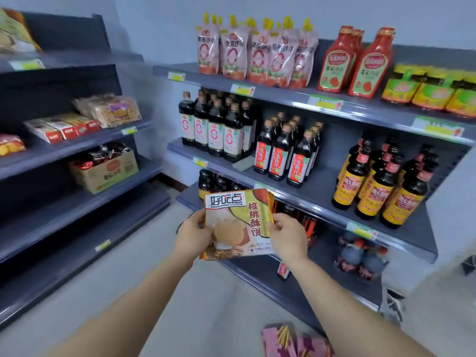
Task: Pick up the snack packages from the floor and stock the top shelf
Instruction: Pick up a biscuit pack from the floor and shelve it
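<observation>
I hold a yellow and white cookie package [235,222] upright in front of me, its printed face toward the camera. My left hand [192,234] grips its left edge and my right hand [288,237] grips its right edge. Pink snack packages [291,341] lie on the floor at the bottom edge of the view, below my right forearm. The top shelf [77,59] of the left rack carries one yellow snack package [15,32] at the far left.
The left rack holds biscuit packs [110,109], red boxes [61,127] and a cardboard box [105,168]. The right rack [322,194] is full of sauce bottles, ketchup bottles [358,60] and pouches [255,52]. Pale floor [144,274] runs between the racks.
</observation>
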Demonstrator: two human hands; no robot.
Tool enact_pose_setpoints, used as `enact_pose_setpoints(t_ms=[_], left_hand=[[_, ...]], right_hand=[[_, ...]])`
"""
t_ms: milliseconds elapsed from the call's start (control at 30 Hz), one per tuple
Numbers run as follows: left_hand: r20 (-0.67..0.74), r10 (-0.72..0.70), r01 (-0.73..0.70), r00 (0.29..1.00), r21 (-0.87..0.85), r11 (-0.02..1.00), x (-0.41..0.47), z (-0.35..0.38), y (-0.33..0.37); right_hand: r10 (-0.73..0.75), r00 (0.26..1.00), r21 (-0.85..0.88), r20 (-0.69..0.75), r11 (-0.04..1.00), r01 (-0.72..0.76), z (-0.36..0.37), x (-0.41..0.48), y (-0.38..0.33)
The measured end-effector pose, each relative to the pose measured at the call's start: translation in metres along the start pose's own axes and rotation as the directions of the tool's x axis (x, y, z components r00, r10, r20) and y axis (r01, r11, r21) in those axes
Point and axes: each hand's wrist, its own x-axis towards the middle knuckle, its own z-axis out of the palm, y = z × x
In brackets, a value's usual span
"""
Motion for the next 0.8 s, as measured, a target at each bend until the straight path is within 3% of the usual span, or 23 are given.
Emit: enact_pose_setpoints(t_ms=[367, 800], left_hand=[[-0.171, 0.049, -0.030, 0.984, 0.113, 0.993, 0.081, -0.150, 0.026], [-0.430, 0.089, -0.057, 0.899, 0.088, 0.994, 0.184, -0.245, 0.075]], right_hand=[[-0.127, 0.987, 0.017, 0.097, 0.992, 0.126, 0.096, 0.075, -0.144], [-0.381, 0.903, 0.147, 0.197, 0.922, 0.357, 0.166, 0.198, -0.273]])
